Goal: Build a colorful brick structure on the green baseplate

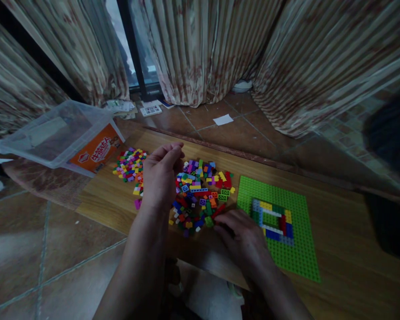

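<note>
The left hand [163,173] is raised over a loose pile of mixed-colour plastic bricks [202,191], its fingers curled inward; whether they pinch anything cannot be told. The right hand [243,235] is low at the pile's near right side, fingertips bent by a long red plastic brick [219,211]; a firm grip cannot be confirmed. Just right lies a square green studded baseplate [303,251], carrying a multicoloured brick ring [282,224], its near corner close to the wooden table's [110,206] front edge. Bare wood stretches rightward from it. A clear plastic tub [96,149] bounds the left end.
</note>
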Demonstrator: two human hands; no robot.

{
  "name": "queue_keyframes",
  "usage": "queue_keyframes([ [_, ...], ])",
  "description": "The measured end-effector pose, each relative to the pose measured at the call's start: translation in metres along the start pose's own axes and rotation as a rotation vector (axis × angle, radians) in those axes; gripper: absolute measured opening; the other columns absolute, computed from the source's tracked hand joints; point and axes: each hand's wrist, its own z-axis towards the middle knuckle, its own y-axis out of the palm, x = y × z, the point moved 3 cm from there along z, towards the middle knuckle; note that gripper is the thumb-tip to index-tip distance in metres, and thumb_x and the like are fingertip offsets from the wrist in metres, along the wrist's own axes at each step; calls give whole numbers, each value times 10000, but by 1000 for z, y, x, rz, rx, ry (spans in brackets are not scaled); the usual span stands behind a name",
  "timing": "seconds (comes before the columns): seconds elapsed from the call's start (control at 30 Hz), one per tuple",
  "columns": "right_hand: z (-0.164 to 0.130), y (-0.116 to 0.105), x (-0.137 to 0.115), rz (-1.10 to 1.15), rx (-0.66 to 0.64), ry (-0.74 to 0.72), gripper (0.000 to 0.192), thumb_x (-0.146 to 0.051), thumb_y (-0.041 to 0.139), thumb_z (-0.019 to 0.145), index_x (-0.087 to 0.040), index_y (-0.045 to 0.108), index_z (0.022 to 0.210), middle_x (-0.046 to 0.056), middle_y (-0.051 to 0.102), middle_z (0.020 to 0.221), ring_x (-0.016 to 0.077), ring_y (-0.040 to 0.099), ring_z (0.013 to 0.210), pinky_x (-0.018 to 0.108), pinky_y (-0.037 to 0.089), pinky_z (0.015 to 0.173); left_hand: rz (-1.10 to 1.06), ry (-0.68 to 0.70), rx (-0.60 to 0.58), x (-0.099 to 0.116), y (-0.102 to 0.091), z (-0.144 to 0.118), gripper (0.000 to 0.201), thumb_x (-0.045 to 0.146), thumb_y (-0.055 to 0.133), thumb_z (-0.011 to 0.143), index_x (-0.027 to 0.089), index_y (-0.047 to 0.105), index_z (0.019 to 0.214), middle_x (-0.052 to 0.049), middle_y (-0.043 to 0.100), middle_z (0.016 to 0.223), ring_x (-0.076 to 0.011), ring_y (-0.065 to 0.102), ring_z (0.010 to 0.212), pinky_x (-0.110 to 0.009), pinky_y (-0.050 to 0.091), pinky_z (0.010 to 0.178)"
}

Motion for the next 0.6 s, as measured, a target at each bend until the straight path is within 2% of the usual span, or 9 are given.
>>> queue_keyframes([
  [0.37,1,-7,-10,114,174,-12,142,-150,546,936,-226,662,966,16,690,869,164,617,833,315,491,725,-6,14,36,5,-12,5,64,188,717,665,167,708,725,15,561,632,-50,441,475,-186,321,415],
  [0.6,3,10,-31,80,106,-151,144,-165,598,896,-225,672,1003,50,669,986,188,601,921,333,518,770,-60,9,63,11,-20,8,48,178,713,670,164,694,712,22,556,617,-50,450,474,-180,334,426],
])
